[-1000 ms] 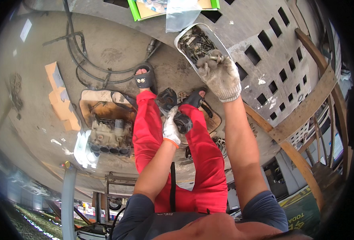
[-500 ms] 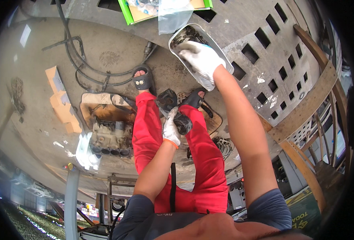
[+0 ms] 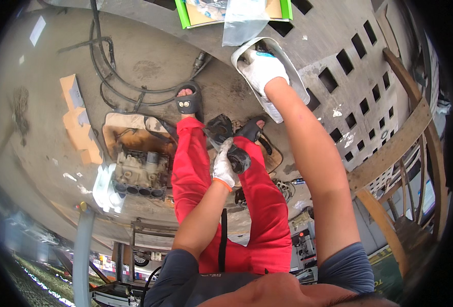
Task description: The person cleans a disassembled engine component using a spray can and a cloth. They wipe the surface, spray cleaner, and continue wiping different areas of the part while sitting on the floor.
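Note:
My left hand (image 3: 223,168), in a soiled white glove with an orange cuff, is closed around a dark, round, piston-like metal part (image 3: 241,162) between my knees. Just beyond it, another blackened metal piece (image 3: 219,128) shows near my feet; I cannot tell whether the two are joined. My right hand (image 3: 266,72), gloved in white, reaches into a pale rectangular tub (image 3: 299,91) at the far right. Dark contents (image 3: 261,47) show past the glove inside the tub. The fingertips of that hand are hidden down among them.
A dirty engine block (image 3: 143,174) with round bores lies left of my legs, beside a white plastic tray (image 3: 106,189). Black hoses (image 3: 155,93) and torn cardboard (image 3: 80,125) lie on the floor. A slotted metal plate (image 3: 359,77) and wooden chair (image 3: 390,148) stand right; a green-edged box (image 3: 185,15) is ahead.
My right hand has reached deeper into the tub, its fingers now mostly hidden. The whole view has shifted slightly. My left hand keeps its hold on the dark part.

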A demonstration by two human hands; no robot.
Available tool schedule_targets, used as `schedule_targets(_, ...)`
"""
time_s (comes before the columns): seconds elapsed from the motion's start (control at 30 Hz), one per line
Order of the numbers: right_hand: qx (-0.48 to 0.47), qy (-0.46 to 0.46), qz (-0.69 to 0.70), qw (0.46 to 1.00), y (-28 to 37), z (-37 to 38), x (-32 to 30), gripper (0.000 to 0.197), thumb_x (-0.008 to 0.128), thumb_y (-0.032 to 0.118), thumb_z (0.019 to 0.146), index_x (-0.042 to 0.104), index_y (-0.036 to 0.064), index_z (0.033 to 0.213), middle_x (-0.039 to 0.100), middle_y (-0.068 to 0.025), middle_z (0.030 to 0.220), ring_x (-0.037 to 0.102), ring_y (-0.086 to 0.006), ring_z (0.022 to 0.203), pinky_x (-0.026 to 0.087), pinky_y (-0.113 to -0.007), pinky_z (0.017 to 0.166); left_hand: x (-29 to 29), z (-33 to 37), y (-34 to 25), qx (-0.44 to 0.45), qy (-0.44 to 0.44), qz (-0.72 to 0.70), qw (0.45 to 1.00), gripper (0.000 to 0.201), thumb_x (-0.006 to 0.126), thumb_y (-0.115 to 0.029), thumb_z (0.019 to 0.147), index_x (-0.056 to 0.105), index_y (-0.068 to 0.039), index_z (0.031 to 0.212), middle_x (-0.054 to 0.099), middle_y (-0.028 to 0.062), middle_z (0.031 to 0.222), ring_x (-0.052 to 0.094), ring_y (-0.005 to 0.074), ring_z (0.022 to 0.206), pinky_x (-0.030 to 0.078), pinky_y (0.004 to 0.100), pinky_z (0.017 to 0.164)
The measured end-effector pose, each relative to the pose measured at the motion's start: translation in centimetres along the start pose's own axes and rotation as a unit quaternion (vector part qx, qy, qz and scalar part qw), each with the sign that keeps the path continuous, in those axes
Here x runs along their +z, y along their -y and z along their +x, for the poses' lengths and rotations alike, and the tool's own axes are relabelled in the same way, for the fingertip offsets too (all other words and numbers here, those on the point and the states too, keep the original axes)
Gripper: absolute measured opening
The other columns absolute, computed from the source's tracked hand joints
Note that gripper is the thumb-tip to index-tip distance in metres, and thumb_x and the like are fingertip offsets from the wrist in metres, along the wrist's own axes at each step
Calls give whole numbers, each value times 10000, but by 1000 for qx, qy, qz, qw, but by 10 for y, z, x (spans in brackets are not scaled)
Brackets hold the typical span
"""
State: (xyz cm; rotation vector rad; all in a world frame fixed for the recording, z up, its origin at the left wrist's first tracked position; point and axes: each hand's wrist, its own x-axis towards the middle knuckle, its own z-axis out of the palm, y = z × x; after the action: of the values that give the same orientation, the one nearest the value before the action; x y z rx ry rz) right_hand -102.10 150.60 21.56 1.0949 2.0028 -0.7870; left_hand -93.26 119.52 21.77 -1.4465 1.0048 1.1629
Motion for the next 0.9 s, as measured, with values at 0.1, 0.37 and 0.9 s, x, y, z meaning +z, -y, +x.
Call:
schedule_targets(0.1,-13,1,-29,1000,4,4,-1,447,531,444,1031,716,129,1288,726,-201,1296,696,-410,1173,547,-491,1014,7,-7,-5,-10,7,-5,1000,144,787,-209,952,705,-217,1070,685,-12,904,698,185,759,602,386,665)
schedule_targets(0.37,-9,-8,-112,994,2,21,17,342,525,246,1048,769,76,1216,757,-188,1269,738,-376,1140,585,-471,951,17,-20,-14,-6,14,-15,1000,146,779,-224,960,721,-196,1092,689,-18,938,700,187,817,610,401,724)
schedule_targets(0.9,-34,-31,104,994,-20,34,6,411,623,348,966,759,5,1146,768,-203,1176,736,-375,1017,559,-465,881,-11,15,-18,27,60,14,998,149,772,-282,958,682,-224,1061,685,1,885,701,208,737,612,407,680)
